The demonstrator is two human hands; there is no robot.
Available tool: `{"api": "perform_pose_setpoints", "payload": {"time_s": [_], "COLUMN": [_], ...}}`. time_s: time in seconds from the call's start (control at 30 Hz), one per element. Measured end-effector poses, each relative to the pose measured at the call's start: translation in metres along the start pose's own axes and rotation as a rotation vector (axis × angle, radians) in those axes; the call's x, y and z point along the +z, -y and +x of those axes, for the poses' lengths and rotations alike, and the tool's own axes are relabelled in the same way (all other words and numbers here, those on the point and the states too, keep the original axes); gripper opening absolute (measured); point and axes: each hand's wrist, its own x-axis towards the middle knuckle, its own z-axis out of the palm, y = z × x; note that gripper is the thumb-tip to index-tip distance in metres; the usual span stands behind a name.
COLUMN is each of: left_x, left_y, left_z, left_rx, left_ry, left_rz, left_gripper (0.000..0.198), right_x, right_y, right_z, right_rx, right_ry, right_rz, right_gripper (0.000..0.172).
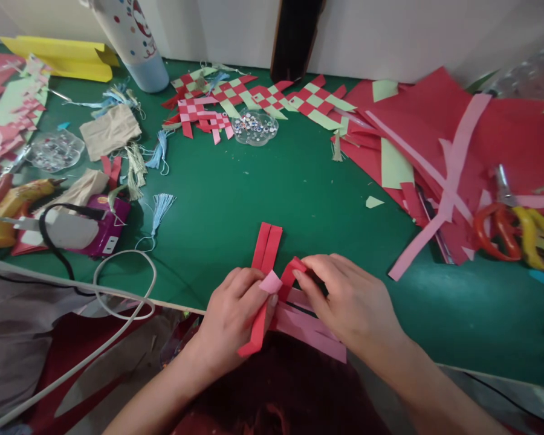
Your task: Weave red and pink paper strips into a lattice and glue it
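Observation:
Near the table's front edge, my left hand (238,305) is closed around red paper strips (266,246) and pink paper strips (310,332) that cross each other. Two red strips stick out beyond its fingers, and another hangs down toward me. A short pink end lies over the left forefinger. Thumb and forefinger of my right hand (351,296) pinch the bent end of one red strip (290,278). The pink strips reach to the right, below the right hand. Where the strips cross is mostly hidden by the left fingers.
Woven red and pale green paper fish (315,96) lie at the back beside a dish of googly eyes (254,128). Scissors (498,229) and red sheets (435,121) are at right. A glue gun (20,205), blue tassel (161,214), white cable (126,320) and bottle (138,54) are at left.

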Motion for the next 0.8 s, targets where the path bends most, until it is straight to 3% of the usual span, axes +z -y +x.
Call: {"api": "perform_pose_setpoints", "payload": {"time_s": [0.17,0.3,0.43,0.57,0.63,0.7,0.8], "left_x": [0.0,-0.003,-0.002,0.001,0.002,0.003,0.002], "left_y": [0.0,-0.003,-0.004,-0.004,-0.004,-0.003,-0.003], "left_z": [-0.001,0.0,-0.001,-0.004,-0.005,-0.005,-0.004], "left_rx": [-0.006,-0.045,-0.057,-0.072,-0.089,-0.114,-0.15], "left_ry": [0.017,0.116,0.107,0.088,0.072,0.064,0.052], "left_rz": [-0.058,-0.045,0.036,0.075,0.068,0.046,-0.031], "left_gripper": [0.012,0.033,0.052,0.058,0.066,0.07,0.058], "right_x": [0.007,0.004,-0.007,-0.021,-0.027,-0.029,-0.021], "right_y": [0.002,-0.006,-0.027,-0.037,-0.031,-0.018,0.005], "right_z": [0.01,0.017,0.017,0.003,-0.007,-0.018,-0.033], "right_rx": [0.024,0.133,0.274,0.339,0.252,0.073,-0.218], "right_ry": [0.063,0.106,0.041,-0.114,-0.211,-0.254,-0.144], "right_rz": [0.045,0.144,0.224,0.143,0.084,0.084,0.138], "right_gripper": [0.023,0.011,0.024,0.024,0.021,0.023,0.029]}}
